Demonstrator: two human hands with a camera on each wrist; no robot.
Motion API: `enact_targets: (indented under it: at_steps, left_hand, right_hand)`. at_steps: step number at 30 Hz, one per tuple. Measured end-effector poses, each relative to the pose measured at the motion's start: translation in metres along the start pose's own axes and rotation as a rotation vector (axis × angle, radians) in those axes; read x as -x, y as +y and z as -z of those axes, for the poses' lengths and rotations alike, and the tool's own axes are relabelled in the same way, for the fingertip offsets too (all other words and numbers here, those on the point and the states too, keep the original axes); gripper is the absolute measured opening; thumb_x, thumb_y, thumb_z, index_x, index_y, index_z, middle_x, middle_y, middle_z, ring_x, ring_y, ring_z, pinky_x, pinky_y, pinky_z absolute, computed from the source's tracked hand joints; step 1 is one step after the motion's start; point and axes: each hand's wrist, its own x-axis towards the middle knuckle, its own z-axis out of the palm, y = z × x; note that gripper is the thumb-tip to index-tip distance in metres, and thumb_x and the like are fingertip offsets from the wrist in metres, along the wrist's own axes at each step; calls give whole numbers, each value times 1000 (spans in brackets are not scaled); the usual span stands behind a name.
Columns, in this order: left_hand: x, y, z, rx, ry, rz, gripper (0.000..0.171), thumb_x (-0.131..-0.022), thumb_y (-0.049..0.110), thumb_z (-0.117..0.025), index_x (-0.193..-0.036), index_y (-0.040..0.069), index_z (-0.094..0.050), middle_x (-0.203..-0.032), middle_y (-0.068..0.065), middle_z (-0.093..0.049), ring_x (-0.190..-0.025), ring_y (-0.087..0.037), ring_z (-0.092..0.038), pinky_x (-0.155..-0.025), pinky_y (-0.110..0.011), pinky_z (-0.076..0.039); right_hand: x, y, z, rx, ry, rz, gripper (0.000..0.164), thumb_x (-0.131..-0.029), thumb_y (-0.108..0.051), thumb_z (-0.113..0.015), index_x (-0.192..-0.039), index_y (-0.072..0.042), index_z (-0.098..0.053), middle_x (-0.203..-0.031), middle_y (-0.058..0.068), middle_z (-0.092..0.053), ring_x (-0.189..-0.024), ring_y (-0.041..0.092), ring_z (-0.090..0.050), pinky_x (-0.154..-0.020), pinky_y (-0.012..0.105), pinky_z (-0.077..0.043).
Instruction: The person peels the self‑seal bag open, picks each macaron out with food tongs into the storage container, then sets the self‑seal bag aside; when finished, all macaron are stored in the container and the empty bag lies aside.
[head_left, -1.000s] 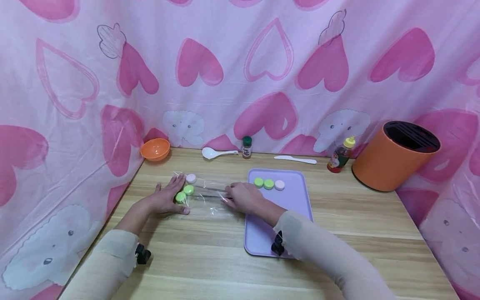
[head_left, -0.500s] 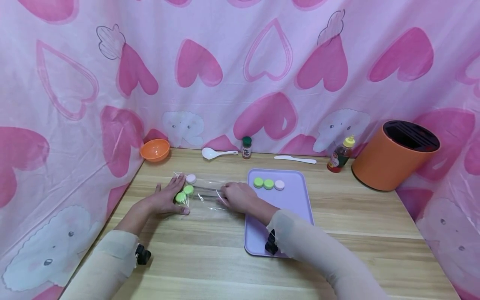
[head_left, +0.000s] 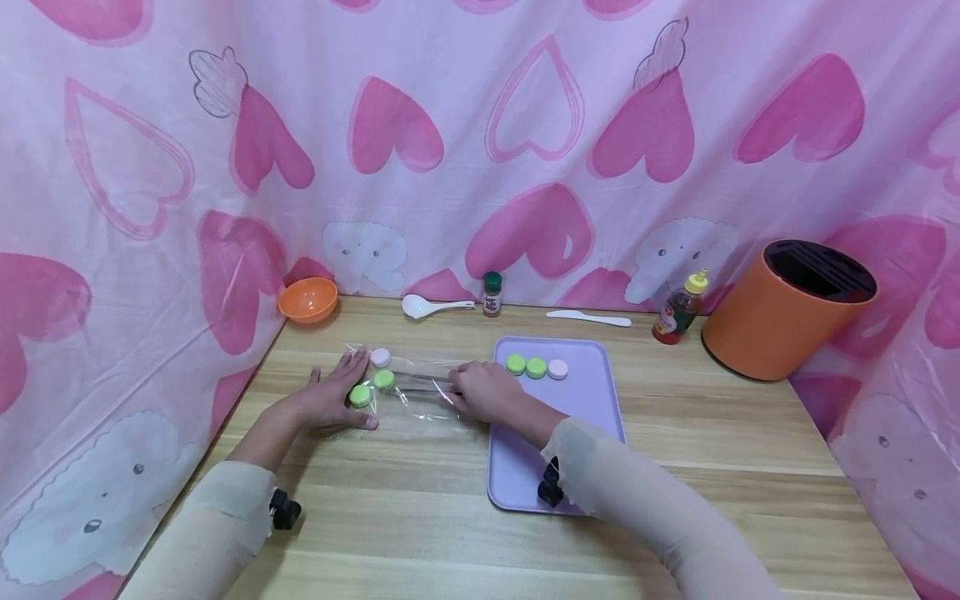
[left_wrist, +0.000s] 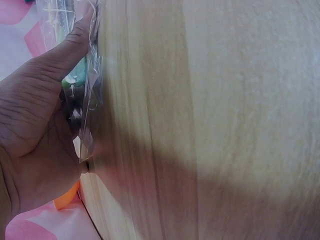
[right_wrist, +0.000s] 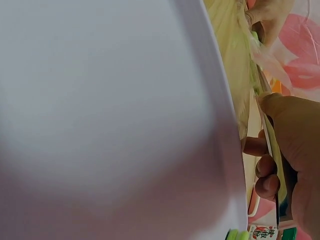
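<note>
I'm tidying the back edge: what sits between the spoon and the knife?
The head view shows one green-lidded jar standing between the spoon and the knife.

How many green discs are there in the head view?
4: the leftmost disc and its neighbour disc on the purple tray; a nearer disc and a farther disc at the clear bag, beside the left hand. Others may be hidden.
</note>
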Motion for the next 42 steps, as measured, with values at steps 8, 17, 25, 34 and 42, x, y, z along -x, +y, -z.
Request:
enact_targets:
  at_steps: [8, 17, 25, 34, 42]
  left_hand:
    - [-2, -5, -2, -16, 4, -4, 141, -86, 65, -88, -177, 7, 2, -187, -18, 11, -172, -47, 16, -126, -84, 18]
    - [-2, -2, -2, -16, 1, -2, 141, -86, 64, -88, -177, 6, 2, -187, -19, 10, -172, -47, 16, -126, -84, 17]
    - [0, 0, -3, -12, 13, -18, 141, -86, 62, -89, -177, 3, 1, -186, -22, 9, -171, -50, 14, -125, -85, 17]
    - [2, 0, -3, -6, 7, -9, 141, -87, 61, -89, -177, 4, 2, -186, -21, 10, -171, -49, 15, -125, -84, 18]
    - [1, -1, -3, -2, 11, -10, 141, -86, 62, -89, -177, 6, 2, -187, -19, 9, -171, -49, 13, -125, -85, 17]
  right_hand:
    - [11, 8, 9, 57, 3, 30, 39, -108, -52, -68, -90, -17, -69, -87, -1, -72, -68, 17, -66, -59, 38, -57]
    - [30, 19, 14, 125, 85, 50, 39, -108, -52, -69, -90, -18, -68, -86, -2, -71, -68, 18, -69, -55, 38, -57]
    - [52, 31, 22, 138, 174, 65, 34, -106, -49, -73, -102, -15, -76, -89, 0, -73, -69, 22, -73, -56, 42, -60]
    - [79, 49, 26, 141, 196, 27, 36, -104, -50, -76, -105, -14, -79, -90, 0, -76, -66, 22, -71, -56, 43, -58]
    - [107, 66, 34, 95, 182, -4, 34, -102, -44, -79, -108, -11, -81, -95, 3, -80, -70, 20, -71, -61, 40, -61]
